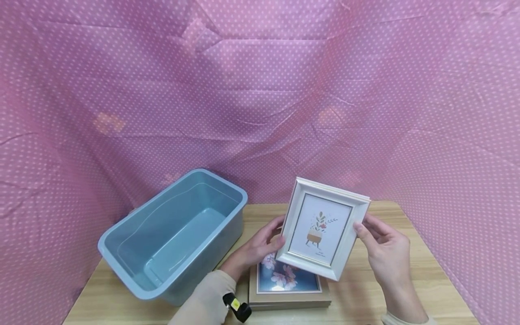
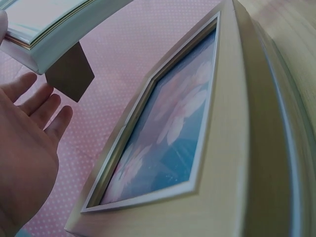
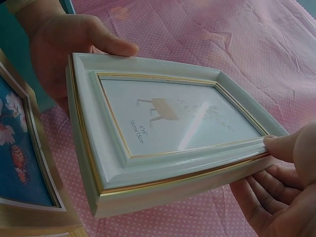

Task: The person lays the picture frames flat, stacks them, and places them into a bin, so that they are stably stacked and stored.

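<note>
A white picture frame (image 1: 318, 228) with a thin gold line and a potted-plant print is held tilted in the air by both hands. My left hand (image 1: 262, 241) grips its left edge, thumb on the front and fingers behind or beneath. At the opposite edge my right hand (image 1: 387, 248) pinches it, with the thumb on the front border and fingers underneath. A brown stand flap (image 2: 71, 74) hangs from its back in the left wrist view. Below lies a tan picture frame (image 1: 292, 296) with pink blossoms on blue, partly hidden by the white one.
A blue-grey plastic bin (image 1: 219, 241) stands on the left of the wooden table (image 1: 430, 275), its inside visible. The tan frame appears to lie on another frame. Pink dotted cloth (image 1: 260, 113) hangs behind and at both sides. A black strap device (image 1: 237, 307) is on the left wrist.
</note>
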`<action>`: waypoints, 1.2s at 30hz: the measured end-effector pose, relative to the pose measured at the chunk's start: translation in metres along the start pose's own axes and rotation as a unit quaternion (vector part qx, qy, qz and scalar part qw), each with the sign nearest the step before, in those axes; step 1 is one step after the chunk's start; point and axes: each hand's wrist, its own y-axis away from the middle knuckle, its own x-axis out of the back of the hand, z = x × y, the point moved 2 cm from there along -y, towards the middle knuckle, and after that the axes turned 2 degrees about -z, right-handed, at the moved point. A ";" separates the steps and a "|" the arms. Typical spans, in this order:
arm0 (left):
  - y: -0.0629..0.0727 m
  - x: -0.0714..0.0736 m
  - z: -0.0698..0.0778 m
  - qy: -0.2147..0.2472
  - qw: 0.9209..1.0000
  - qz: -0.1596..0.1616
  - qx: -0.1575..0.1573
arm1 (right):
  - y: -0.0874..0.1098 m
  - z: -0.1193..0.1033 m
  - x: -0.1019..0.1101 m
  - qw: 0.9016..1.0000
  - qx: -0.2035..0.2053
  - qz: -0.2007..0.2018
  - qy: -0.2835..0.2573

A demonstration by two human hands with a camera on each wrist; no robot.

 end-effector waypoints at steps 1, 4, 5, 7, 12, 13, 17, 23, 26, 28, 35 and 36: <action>0.000 0.000 0.000 -0.002 1.000 0.002 -0.002 | 0.000 0.000 0.000 1.000 -0.001 0.000 -0.001; 0.002 0.001 0.000 -0.003 1.000 0.009 -0.005 | 0.000 0.001 0.000 1.000 -0.002 0.000 -0.004; 0.002 0.002 0.000 -0.004 1.000 0.011 -0.008 | 0.000 0.001 0.000 1.000 -0.002 0.001 -0.006; 0.003 0.003 -0.001 -0.009 1.000 0.017 -0.014 | -0.001 0.001 0.000 1.000 0.001 0.004 -0.006; 0.006 0.007 -0.002 -0.026 0.998 0.023 -0.044 | -0.003 0.003 0.000 1.000 0.007 0.018 -0.015; 0.006 0.008 -0.003 -0.033 0.998 0.024 -0.049 | -0.003 0.003 0.000 0.999 0.004 0.023 -0.024; 0.010 0.012 -0.005 -0.056 0.997 0.018 -0.048 | -0.004 0.003 0.000 0.998 -0.005 0.036 -0.056; 0.016 0.017 -0.007 -0.057 0.998 0.001 -0.001 | -0.006 0.004 0.000 0.998 -0.001 0.031 -0.047; 0.018 0.018 -0.009 -0.056 0.998 -0.006 0.015 | -0.006 0.004 0.000 0.999 -0.002 0.030 -0.043; 0.018 0.019 -0.011 -0.059 0.998 -0.007 0.025 | -0.006 0.004 0.000 0.999 -0.005 0.031 -0.043; 0.019 0.016 -0.012 -0.067 0.997 0.007 0.036 | -0.005 0.003 0.000 0.999 -0.007 0.028 -0.024; 0.019 0.015 -0.012 -0.068 0.997 0.010 0.037 | -0.005 0.003 0.000 0.999 -0.007 0.028 -0.024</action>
